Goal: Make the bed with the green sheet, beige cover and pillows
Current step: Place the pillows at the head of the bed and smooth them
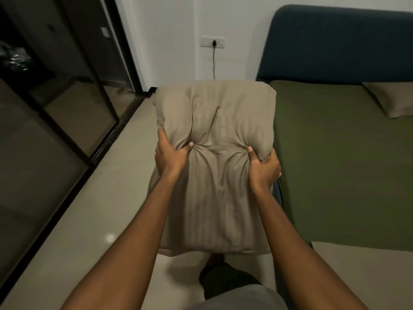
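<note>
Beige pillow (pixel 214 166) is held in the air, left of the green sheet (pixel 335 166); left hand (pixel 171 153) and right hand (pixel 263 166) pinch its sides, thumbs dug in. Second pillow (pixel 393 99) lies on the sheet.

Both our arms reach forward, forearms bare and converging slightly. Left hand (pixel 171 154) grips the pillow (pixel 214 113) at its left edge, thumb dug into the near face. Right hand (pixel 264 167) mirrors it on the right edge, fingers curled behind.
</note>
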